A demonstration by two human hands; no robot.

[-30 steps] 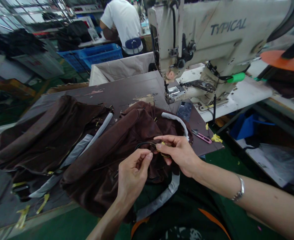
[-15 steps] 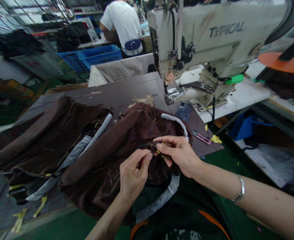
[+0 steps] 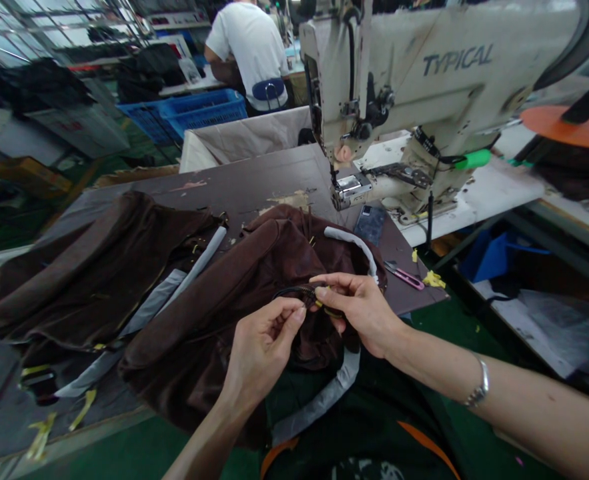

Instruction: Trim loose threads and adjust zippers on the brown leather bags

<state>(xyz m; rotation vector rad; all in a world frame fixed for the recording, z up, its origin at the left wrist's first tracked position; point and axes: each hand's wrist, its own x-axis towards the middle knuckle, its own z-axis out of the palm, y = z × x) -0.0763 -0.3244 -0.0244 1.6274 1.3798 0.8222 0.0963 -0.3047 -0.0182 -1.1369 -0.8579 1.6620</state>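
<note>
Item 1: left hand (image 3: 259, 353), fingers closed in a pinch on a dark zipper (image 3: 301, 292) at its 1 o'clock. Item 2: right hand (image 3: 359, 313), grasping the same zipper at its 9 o'clock. Both sit above a brown leather jacket (image 3: 234, 313) on a dark worktable (image 3: 254, 173).

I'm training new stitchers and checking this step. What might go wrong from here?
The dark zipper is pinched between the left hand and right hand, so its teeth might nip a fingertip or snag the brown leather jacket. The jacket also hangs past the dark table's edge, with a grey strip trailing down, so its weight could possibly drag it off.
</note>
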